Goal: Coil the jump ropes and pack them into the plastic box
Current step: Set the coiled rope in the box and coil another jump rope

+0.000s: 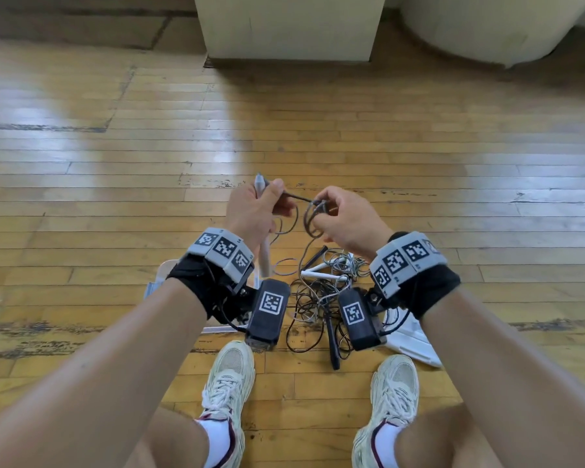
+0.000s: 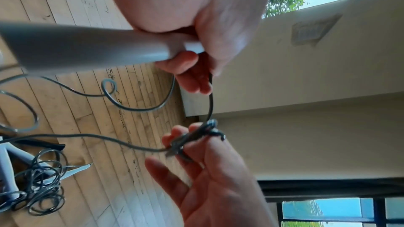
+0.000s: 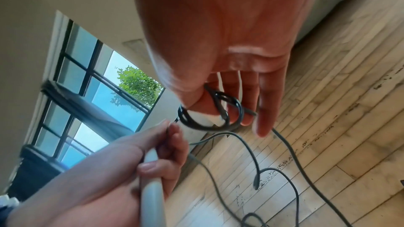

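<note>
Grey rope handle [image 1: 263, 238] in left hand [image 1: 254, 211], cord [image 1: 309, 214] looped round right hand [image 1: 347, 216].

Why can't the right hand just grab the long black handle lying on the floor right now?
Probably not yet: the right hand is busy pinching loops of dark cord, and the long black handle lies low beneath the wrists.

Each bare forearm wears a black wrist wrap [image 1: 196, 285] under a grey band [image 1: 222, 251] of 3 black-and-white square code tags. A black camera box [image 1: 267, 312] hangs below each, cabled. Cream laced trainers [image 1: 228, 380], white socks [image 1: 218, 440].
</note>
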The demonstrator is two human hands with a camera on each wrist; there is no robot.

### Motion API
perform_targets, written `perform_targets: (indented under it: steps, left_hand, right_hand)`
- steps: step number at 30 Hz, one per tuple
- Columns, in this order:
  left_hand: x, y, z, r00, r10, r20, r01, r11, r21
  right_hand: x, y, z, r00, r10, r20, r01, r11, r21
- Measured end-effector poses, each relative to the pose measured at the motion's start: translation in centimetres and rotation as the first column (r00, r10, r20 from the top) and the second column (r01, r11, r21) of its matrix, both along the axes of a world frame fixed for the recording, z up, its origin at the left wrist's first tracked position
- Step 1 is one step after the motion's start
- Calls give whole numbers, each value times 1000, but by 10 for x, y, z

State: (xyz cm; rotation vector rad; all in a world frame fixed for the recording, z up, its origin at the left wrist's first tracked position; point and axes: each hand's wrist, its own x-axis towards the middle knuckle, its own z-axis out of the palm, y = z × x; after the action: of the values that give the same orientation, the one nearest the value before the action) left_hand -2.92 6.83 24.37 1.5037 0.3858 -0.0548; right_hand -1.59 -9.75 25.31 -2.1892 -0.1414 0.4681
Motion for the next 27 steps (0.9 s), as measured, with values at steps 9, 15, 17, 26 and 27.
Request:
perform_targets:
  steps: [9,15,17,26,27]
  left_hand:
    - [13,20,4,952,307,25,-305,951,-47]
    - [8,17,5,987,93,-133,-122,966,-230]
    - [3,11,5,979,-67,-191,33,984,-175]
    - [1,-5,2,963,-146,-227,110,980,-165]
    - [1,-4,2,969,-145,-202,108,977,-185]
  right_hand:
    - [12,-12,6,985,-162,-60,169,974,149]
    - [5,-5,0,990,-136,-34,141,964,225]
    - [5,-5,-3,988,-151,-9,149,957,248]
    - [6,-2,-11,998,-48,40,36,966,256]
    - [5,-2,-11,998,-28,61,14,974,226]
